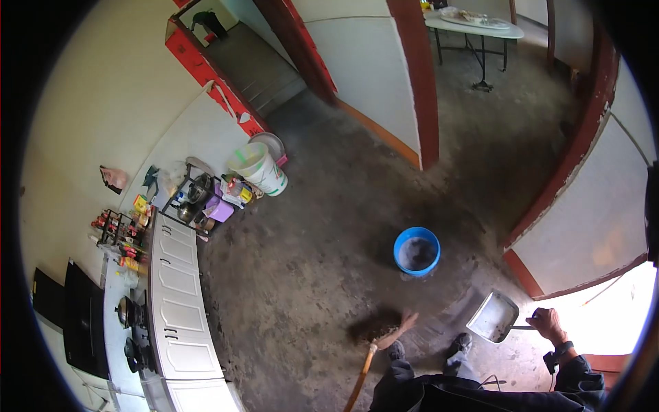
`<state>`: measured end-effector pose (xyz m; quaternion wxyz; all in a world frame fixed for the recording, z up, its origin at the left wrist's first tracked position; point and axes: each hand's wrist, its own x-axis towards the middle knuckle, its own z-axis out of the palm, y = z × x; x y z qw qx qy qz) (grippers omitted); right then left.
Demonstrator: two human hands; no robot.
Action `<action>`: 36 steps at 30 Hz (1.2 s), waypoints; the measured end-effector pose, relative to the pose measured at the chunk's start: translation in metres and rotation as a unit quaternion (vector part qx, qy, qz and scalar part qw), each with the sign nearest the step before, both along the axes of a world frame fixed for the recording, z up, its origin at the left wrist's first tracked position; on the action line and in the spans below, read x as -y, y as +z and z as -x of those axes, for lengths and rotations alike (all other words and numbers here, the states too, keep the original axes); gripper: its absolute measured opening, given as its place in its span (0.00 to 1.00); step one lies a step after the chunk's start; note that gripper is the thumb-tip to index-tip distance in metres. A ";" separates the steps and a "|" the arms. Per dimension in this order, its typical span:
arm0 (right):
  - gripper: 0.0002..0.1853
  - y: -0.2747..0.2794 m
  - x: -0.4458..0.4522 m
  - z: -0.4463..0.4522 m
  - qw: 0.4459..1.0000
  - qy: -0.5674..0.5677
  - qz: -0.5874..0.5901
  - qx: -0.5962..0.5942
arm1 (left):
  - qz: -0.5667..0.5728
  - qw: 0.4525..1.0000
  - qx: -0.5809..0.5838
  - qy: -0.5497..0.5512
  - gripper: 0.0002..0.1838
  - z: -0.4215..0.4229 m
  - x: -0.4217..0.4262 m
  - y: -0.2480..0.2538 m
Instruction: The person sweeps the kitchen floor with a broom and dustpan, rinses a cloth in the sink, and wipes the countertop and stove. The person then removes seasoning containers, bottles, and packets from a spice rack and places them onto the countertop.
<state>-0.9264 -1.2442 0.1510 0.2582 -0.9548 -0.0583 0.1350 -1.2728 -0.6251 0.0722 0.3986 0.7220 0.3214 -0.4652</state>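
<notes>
My right hand (547,324) is closed round the dark handle of a metal dustpan (494,317), whose pan hangs in front of my feet on the right. A broom (362,376) slants up from the bottom edge, its wooden handle leaving the view. Its brownish head (395,333) is over the floor just ahead of my left shoe. My left hand is out of view, so what it holds cannot be seen. Ahead of the dustpan stands a blue basin (417,251) with cloudy, sudsy liquid in it.
White kitchen cabinets (180,295) with a stove line the left. Beyond them are a rack of pots, a purple bin (218,206) and a white bucket (259,168). Doorways open ahead, a white table (473,26) in the right one. Damp-looking patches mark the concrete floor (295,268).
</notes>
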 end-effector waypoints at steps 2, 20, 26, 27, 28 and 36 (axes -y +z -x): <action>0.15 -0.004 -0.036 0.008 0.999 -0.031 -0.031 -0.001 | -0.002 0.999 0.009 0.032 0.10 -0.019 -0.017 -0.006; 0.20 0.005 -0.270 0.022 0.985 0.005 -0.140 -0.102 | -0.059 0.990 0.083 0.094 0.11 0.009 -0.076 0.008; 0.19 -0.007 -0.368 0.015 0.962 0.069 -0.237 -0.116 | -0.174 0.962 0.208 -0.033 0.12 0.060 -0.197 -0.005; 0.18 -0.010 -0.385 0.007 0.960 0.061 -0.244 -0.122 | -0.193 0.958 0.208 -0.033 0.12 0.036 -0.223 -0.012; 0.18 -0.015 -0.404 0.002 0.958 0.052 -0.252 -0.125 | -0.196 0.965 0.175 0.015 0.13 -0.006 -0.242 -0.007; 0.15 -0.054 -0.547 -0.049 0.968 -0.037 -0.176 -0.176 | -0.260 0.946 0.184 -0.061 0.23 -0.266 -0.437 -0.085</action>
